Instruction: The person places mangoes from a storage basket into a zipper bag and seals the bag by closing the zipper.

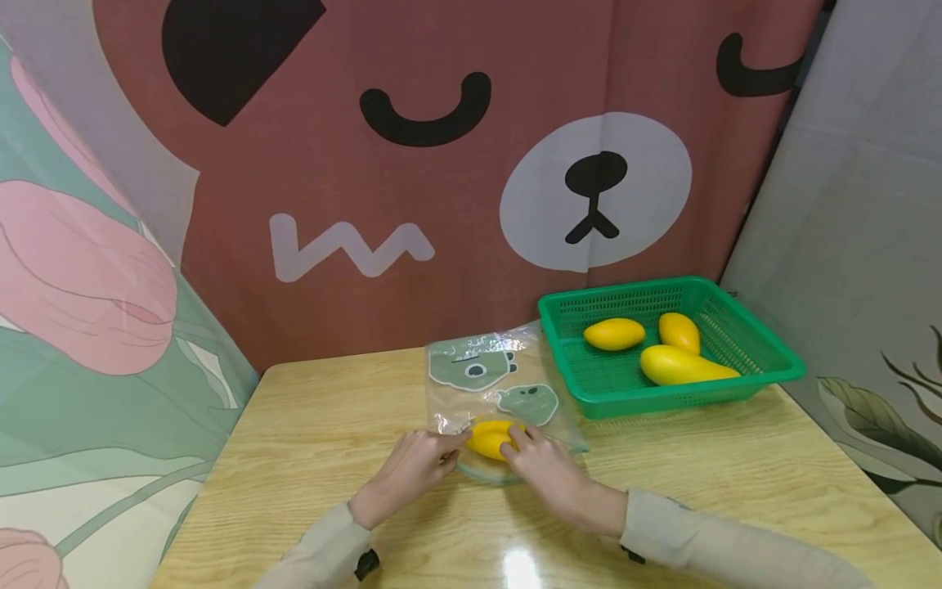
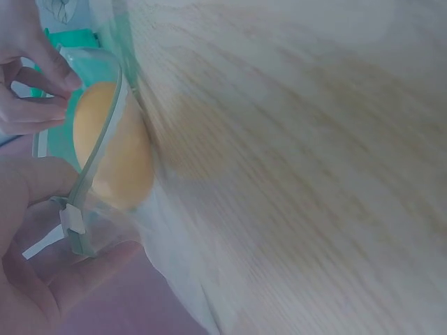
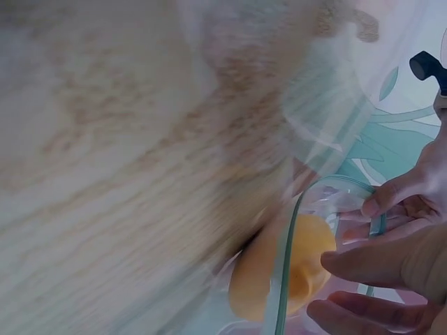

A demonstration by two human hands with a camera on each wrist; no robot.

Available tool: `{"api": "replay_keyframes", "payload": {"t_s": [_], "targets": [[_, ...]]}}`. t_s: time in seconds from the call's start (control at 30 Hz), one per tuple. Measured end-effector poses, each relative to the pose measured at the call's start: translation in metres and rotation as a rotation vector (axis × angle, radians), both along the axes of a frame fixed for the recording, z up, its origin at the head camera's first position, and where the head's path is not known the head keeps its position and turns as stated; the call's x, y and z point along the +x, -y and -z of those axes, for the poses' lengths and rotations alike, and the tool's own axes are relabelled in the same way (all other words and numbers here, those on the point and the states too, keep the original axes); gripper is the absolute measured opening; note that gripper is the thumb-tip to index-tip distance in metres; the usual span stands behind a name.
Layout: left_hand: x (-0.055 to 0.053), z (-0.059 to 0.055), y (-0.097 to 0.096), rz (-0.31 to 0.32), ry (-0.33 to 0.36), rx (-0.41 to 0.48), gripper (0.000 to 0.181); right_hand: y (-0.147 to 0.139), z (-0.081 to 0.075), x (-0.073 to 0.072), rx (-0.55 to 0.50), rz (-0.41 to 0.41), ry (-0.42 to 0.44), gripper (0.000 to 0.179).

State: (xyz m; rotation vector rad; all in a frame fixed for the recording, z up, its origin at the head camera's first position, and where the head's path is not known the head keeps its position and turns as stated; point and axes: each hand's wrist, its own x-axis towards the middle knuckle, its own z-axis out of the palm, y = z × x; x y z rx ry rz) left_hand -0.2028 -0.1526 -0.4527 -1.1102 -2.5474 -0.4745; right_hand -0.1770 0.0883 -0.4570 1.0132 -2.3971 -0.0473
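- Plainly yellow, the mango [image 1: 487, 442] looks smooth, plump and oval, with a soft sheen; it lies in the mouth of a clear zip bag [image 1: 471, 372] bearing green animal prints.
- Left hand [image 1: 419, 458], at the mango's nine o'clock, pinches the bag's edge by the white slider.
- Right hand [image 1: 548, 470], at four o'clock, has fingertips at the mango's end; whether they grip or merely touch, I cannot tell.
- At two o'clock, a green basket [image 1: 662, 395] holds three yellow fruits [image 1: 677, 366].
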Motion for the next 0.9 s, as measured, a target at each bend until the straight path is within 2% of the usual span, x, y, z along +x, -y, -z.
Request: {"api": "replay_keyframes", "payload": {"t_s": [0.2,0.57,0.73,0.9], "targets": [[0.001,0.0,0.001,-0.004,0.004,-0.007,0.034,0.0,-0.005,0.002,-0.028,-0.016,0.038,0.037],[0.001,0.003,0.003,0.003,-0.005,0.003,0.033,-0.002,-0.009,0.002,-0.088,-0.044,0.007,0.029],[0.001,0.004,0.003,-0.001,0.002,-0.002,0.033,-0.005,-0.015,0.003,-0.121,-0.056,0.06,0.019],[0.001,0.005,0.003,-0.003,0.025,0.006,0.034,-0.011,-0.021,0.003,-0.16,-0.051,0.093,0.019]]}}
